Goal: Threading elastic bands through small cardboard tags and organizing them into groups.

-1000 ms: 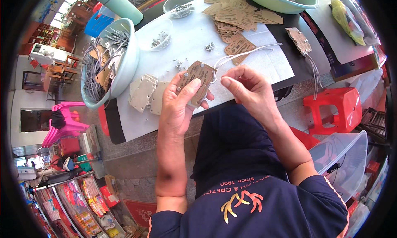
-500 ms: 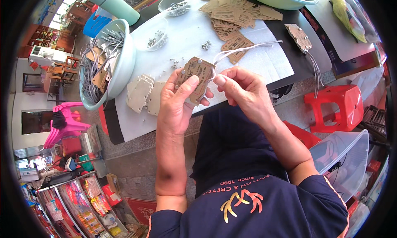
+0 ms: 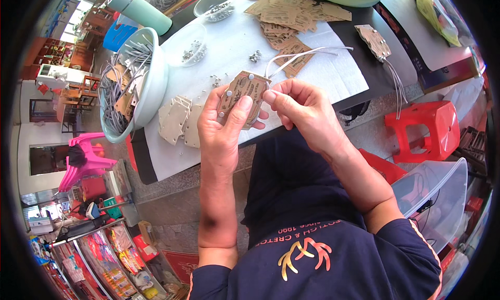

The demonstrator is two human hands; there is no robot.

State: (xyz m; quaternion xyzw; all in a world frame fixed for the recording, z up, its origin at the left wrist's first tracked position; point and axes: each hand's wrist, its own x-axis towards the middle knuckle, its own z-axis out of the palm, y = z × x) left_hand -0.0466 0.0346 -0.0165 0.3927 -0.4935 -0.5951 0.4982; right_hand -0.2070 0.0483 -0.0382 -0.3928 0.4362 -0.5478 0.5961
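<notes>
In my left hand is a brown printed cardboard piece with silvery fasteners near its edges; the thumb presses on its face and the fingers wrap behind it. My right hand is closed in a thumb-and-finger pinch at the piece's right edge, on a pale grey cord. The cord loops up from there, its loose ends reaching right over the table. The exact pinch point is partly hidden by the fingertips. Plain greyish-tan pieces lie on the table just left of my left hand.
White sheeting covers the dark table. A brown cardboard pile lies at the far side, near clear bowls of small metal parts. A pale-green basin of cords stands left. A finished-looking corded piece and a red stool are right.
My right hand has shifted slightly left, closer to the cardboard piece's edge. The cord now bows in a higher loop, and the whole view has moved a little.
</notes>
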